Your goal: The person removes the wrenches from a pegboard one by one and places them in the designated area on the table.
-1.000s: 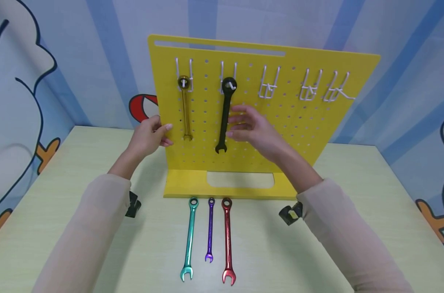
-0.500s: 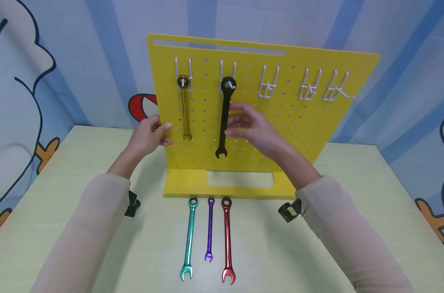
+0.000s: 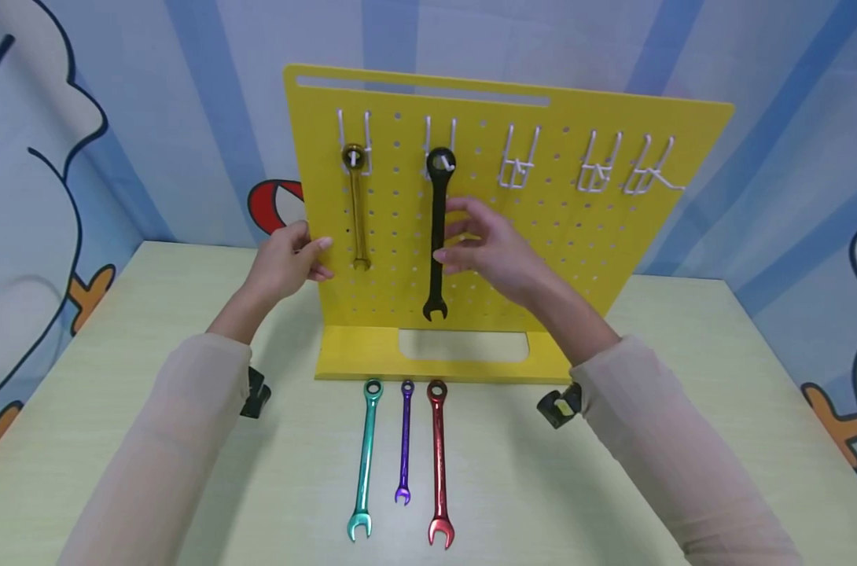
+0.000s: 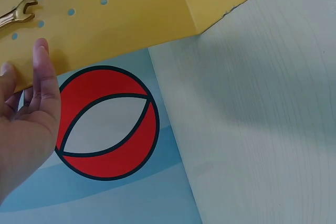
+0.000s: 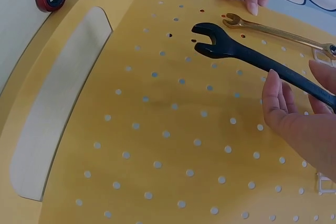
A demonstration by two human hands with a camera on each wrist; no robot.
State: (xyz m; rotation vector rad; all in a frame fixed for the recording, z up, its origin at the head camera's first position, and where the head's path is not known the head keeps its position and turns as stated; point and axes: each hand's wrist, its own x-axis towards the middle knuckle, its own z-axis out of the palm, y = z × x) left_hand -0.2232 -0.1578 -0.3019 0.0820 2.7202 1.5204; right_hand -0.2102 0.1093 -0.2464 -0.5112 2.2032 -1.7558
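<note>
Black wrench (image 5: 257,60) cut off, right-wrist view

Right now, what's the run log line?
left hand: grips edge of pegboard; right hand: at black combination wrench, hung; gold combination wrench: hung; table: teal wrench, purple wrench, red wrench

The black wrench (image 3: 438,224) looks like low-sheen metal, the red wrench (image 3: 439,464) glossy metal, the pegboard (image 3: 410,259) matt.
</note>
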